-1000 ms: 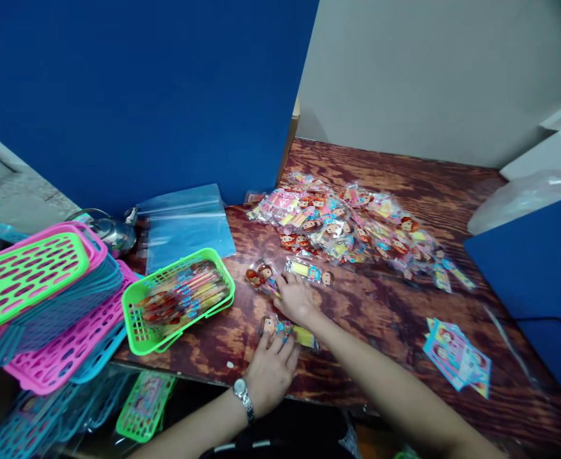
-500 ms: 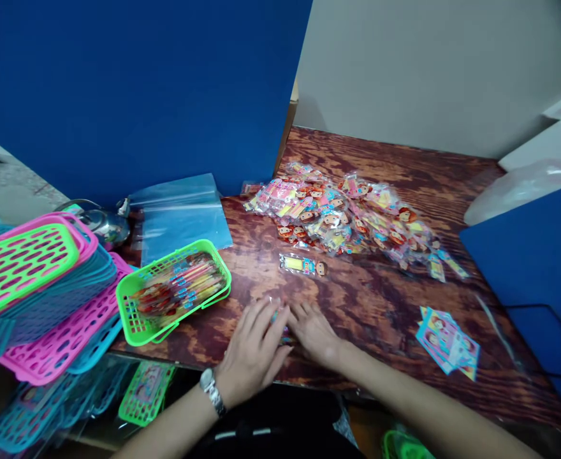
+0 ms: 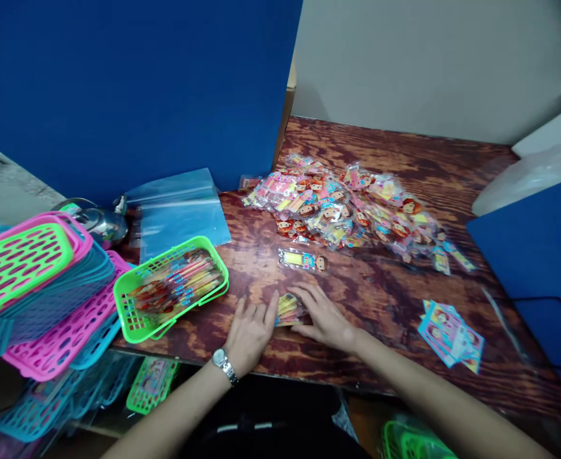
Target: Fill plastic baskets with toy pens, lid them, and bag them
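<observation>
Hands, two, bare, both low over the near part of the table. Left hand: silver-toned watch at the wrist; fingers spread and loosely extended, the index laid against the left end of a small bundle of packets. Right hand: fingers and thumb bent about the bundle's right end; whether they pinched it I could not tell.

Bundle: clear-wrapped, yellow and pink showing, flat on the wood between the two hands, partly hidden by the fingers.

Single packet: clear wrapper, yellow strip, figure with a brown-haired head; lying flat just beyond the bundle, apart from both hands.

Heap of packets: many, loosely piled toward the back, yellow, pink and blue, with printed figures.

Green basket: upright, left of the hands, holding wrapped packets laid side by side.

Plastic sheets: clear, flat, behind the basket. Metal kettle: further left, partly covered.

Stacked baskets: green, pink and blue, far left.

Printed cards: a few, overlapping, well to the right of the hands.
</observation>
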Action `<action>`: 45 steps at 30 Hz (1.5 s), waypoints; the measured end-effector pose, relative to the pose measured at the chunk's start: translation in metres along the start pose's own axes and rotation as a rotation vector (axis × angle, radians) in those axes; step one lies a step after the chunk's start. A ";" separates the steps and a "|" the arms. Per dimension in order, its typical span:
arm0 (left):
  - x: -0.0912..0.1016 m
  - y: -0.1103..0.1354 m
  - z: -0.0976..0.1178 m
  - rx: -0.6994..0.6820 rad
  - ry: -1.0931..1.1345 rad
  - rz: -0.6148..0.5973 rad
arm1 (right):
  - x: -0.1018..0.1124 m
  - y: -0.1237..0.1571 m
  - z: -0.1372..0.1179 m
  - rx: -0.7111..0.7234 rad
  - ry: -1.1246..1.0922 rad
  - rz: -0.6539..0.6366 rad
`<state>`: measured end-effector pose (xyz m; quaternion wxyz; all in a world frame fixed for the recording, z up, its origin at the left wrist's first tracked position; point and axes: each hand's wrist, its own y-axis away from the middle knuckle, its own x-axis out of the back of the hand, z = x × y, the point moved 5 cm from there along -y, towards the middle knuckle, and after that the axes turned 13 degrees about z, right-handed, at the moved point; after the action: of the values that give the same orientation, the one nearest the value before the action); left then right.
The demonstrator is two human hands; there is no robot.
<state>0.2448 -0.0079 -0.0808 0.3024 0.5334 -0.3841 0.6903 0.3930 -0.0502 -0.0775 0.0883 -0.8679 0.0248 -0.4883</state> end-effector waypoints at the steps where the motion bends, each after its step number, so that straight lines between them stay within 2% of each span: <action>1: 0.000 -0.001 0.001 -0.007 -0.011 -0.015 | 0.000 0.002 0.005 -0.021 -0.060 0.010; 3: 0.001 -0.006 0.002 -0.019 -0.045 -0.053 | -0.006 0.004 0.011 -0.045 -0.116 -0.010; 8: 0.005 -0.023 0.001 -0.034 -0.106 -0.161 | -0.018 -0.001 0.005 -0.095 -0.043 -0.035; 11: 0.003 -0.027 -0.002 -0.027 -0.086 -0.218 | -0.011 -0.005 0.003 -0.030 -0.108 -0.065; 13: 0.001 -0.028 -0.005 -0.024 -0.082 -0.244 | 0.000 -0.012 0.013 -0.027 -0.145 -0.057; 15: 0.000 -0.030 -0.006 -0.024 -0.078 -0.252 | 0.014 -0.026 0.035 -0.117 -0.043 0.019; 17: 0.000 -0.032 -0.007 -0.033 -0.053 -0.266 | 0.024 -0.041 0.059 -0.233 0.179 0.092; 19: -0.001 -0.034 -0.006 -0.045 -0.028 -0.292 | 0.024 -0.054 0.070 -0.301 0.359 0.107; 24: 0.000 -0.027 -0.005 -0.069 -0.011 -0.343 | 0.003 -0.068 0.056 -0.312 0.426 0.011; 26: -0.002 -0.020 -0.005 -0.067 -0.006 -0.353 | 0.014 -0.072 0.059 -0.306 0.466 0.067; 29: -0.006 -0.011 -0.006 -0.041 -0.001 -0.349 | 0.062 -0.082 0.094 -0.477 0.625 0.371; 30: -0.009 -0.010 -0.006 -0.032 0.008 -0.347 | 0.076 -0.085 0.110 -0.545 0.651 0.423; 32: -0.013 -0.009 -0.006 -0.020 0.027 -0.339 | 0.086 -0.093 0.140 -0.603 0.635 0.365; 34: -0.016 -0.010 -0.005 -0.015 0.044 -0.328 | 0.076 -0.098 0.155 -0.566 0.618 0.251; 36: -0.018 -0.011 -0.004 -0.011 0.044 -0.317 | 0.053 -0.094 0.149 -0.484 0.643 0.194; 38: -0.018 -0.012 -0.002 -0.013 0.028 -0.312 | 0.025 -0.082 0.129 -0.404 0.649 0.144; 40: -0.015 -0.010 0.000 -0.039 0.019 -0.324 | 0.002 -0.063 0.105 -0.392 0.609 0.087; 42: -0.012 -0.006 0.002 -0.082 0.026 -0.351 | -0.007 -0.045 0.083 -0.374 0.551 0.033; 45: -0.007 0.002 0.004 -0.129 0.043 -0.360 | 0.002 -0.033 0.060 -0.235 0.456 -0.040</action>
<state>0.2463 -0.0123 -0.0877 0.4627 0.5583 -0.3192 0.6102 0.4440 -0.0107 -0.1009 -0.0307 -0.7399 0.0832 -0.6669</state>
